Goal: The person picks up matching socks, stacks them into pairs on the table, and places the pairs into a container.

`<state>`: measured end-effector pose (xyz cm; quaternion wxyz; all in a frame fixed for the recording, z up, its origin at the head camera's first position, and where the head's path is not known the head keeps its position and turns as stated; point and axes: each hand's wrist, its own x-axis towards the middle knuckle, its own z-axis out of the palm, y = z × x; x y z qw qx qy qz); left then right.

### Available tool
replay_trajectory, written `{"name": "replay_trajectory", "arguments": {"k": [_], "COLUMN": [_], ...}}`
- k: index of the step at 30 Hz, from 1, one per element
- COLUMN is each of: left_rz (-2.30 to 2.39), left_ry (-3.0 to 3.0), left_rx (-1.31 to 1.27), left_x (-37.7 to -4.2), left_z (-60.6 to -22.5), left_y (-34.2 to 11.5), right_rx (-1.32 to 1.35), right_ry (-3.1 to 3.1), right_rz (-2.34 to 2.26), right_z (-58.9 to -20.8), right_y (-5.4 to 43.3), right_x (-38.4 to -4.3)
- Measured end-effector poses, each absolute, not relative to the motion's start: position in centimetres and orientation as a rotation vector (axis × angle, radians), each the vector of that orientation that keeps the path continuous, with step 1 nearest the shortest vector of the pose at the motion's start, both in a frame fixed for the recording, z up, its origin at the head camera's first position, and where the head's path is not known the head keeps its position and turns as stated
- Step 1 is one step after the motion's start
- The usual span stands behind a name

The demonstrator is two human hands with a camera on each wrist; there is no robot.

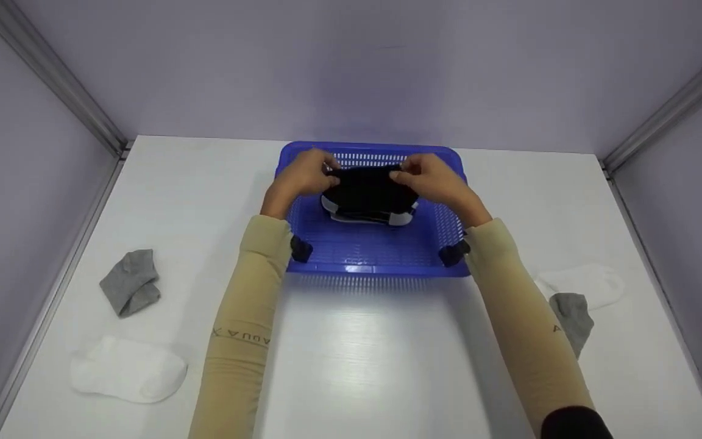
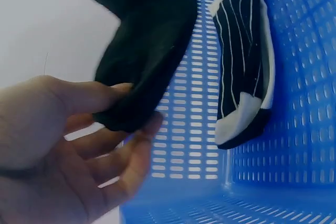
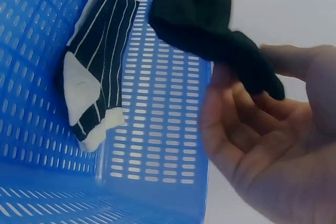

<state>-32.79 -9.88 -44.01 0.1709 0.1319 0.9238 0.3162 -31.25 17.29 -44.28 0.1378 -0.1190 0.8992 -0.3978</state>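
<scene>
Both hands stretch a black sock (image 1: 366, 186) between them above a blue plastic basket (image 1: 357, 268). My left hand (image 1: 307, 174) pinches its left end between thumb and fingers, as the left wrist view shows up close on the dark sock (image 2: 147, 51). At the other end, my right hand (image 1: 433, 178) pinches it the same way, with the sock (image 3: 210, 30) sagging between the hands in the right wrist view. Inside the basket, below the black sock, lies a black sock with white stripes and white patches (image 2: 239, 51); the held sock partly hides it in the head view.
To the left on the white table (image 1: 363, 366) lie a folded grey sock (image 1: 131, 283) and a white sock (image 1: 128, 370). On the right are another white sock (image 1: 588, 285) and a grey sock (image 1: 573, 317), partly behind the right sleeve. Pale walls enclose the table.
</scene>
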Motion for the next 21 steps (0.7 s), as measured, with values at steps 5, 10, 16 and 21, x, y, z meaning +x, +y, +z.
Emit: {"name": "replay_trajectory", "arguments": {"k": [5,10,16,21], "left_rz": [0.665,0.52,0.458,0.332], "left_ry": [2.509,2.375,2.205,2.183], "left_rx": [0.351,0.313,0.247,0.244], "left_x": [-32.7,-32.8,-32.8,-32.5], "left_z": [-43.7,-43.9,-45.1,-45.6], "left_y": [-9.1,-8.5,-8.5,-8.4], "right_rx": [-0.381,-0.403,-0.346,-0.294], "right_ry": [2.513,2.374,2.189,2.091], "right_rz": [-0.898,-0.675,-0.492,-0.425], "right_z": [-44.5,-44.8,-45.0,-45.7], "right_y": [17.6,17.3,16.5,16.0], "right_x": [-31.5,-31.6,-31.3,-31.2]}}
